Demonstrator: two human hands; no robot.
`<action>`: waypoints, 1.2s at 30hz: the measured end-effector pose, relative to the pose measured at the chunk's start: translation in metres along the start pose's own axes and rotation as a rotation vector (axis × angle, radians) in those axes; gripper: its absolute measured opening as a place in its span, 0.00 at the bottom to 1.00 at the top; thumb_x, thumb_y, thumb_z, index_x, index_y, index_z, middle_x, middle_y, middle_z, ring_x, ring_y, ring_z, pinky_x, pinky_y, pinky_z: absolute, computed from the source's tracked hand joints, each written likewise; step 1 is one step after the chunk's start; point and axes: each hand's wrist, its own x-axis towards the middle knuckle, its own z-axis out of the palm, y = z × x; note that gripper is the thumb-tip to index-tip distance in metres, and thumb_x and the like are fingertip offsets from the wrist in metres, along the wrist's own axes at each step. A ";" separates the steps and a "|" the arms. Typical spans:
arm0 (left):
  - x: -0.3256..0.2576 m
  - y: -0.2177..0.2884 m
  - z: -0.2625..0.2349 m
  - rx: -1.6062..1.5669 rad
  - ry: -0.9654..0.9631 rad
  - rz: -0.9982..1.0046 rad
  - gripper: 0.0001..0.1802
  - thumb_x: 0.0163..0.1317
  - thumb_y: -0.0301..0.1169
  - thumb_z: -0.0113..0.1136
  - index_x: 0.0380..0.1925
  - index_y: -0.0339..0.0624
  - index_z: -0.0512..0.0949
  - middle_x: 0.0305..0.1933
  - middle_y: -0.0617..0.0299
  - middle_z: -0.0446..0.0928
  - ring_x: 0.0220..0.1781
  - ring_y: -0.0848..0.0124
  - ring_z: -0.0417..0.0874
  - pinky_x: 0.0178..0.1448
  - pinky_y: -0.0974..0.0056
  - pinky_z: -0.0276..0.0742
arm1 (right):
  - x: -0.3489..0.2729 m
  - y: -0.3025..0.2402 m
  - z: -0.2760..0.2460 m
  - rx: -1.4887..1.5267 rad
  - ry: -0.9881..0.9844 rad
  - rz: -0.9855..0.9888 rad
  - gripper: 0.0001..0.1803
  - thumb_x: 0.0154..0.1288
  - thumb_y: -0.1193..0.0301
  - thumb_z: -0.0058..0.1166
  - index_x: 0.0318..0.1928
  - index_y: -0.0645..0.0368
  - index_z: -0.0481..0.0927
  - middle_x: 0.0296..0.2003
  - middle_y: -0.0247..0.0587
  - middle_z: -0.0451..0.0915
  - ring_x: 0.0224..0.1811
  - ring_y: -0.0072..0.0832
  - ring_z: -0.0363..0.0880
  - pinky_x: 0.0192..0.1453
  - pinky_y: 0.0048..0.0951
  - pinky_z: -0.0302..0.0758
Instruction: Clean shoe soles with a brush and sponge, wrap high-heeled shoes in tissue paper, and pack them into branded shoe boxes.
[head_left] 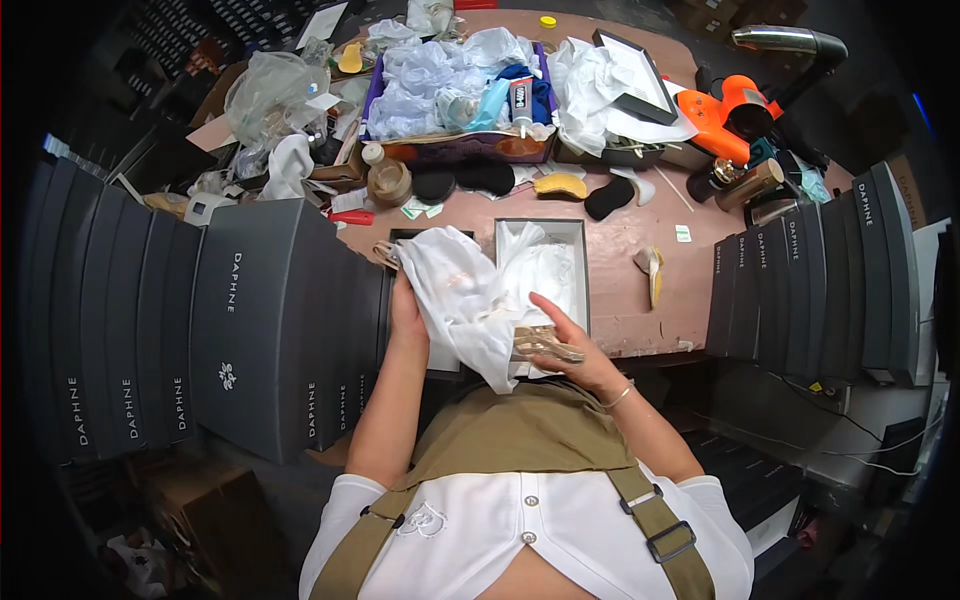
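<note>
White tissue paper (pixel 455 285) hangs over my left hand (pixel 407 305), which is closed round a bundle; a beige strap (pixel 385 252) pokes out of it at the left. Much of that bundle is hidden by the paper. In my right hand (pixel 575 355) is a beige strappy sandal (pixel 545 343), next to the paper's lower right edge. Beneath and behind both hands stands an open white-lined shoe box (pixel 583 260) with crumpled tissue in it. A dark box part (pixel 440 235) lies under the bundle.
Dark grey shoe boxes are stacked at left (pixel 235 330) and right (pixel 790 280). Farther back are a purple-edged box (pixel 450 150) of crumpled tissue, a glue jar (pixel 388 180), black pads (pixel 610 198) and an orange tool (pixel 715 125). A small insole-shaped piece (pixel 654 277) lies at right.
</note>
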 end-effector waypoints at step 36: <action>-0.067 -0.015 0.015 0.317 -0.290 -0.379 0.18 0.60 0.29 0.55 0.49 0.31 0.71 0.45 0.51 0.78 0.45 0.66 0.82 0.51 0.61 0.80 | -0.022 -0.009 -0.086 -0.973 0.323 0.005 0.10 0.64 0.70 0.55 0.39 0.65 0.78 0.20 0.46 0.75 0.17 0.32 0.71 0.26 0.27 0.69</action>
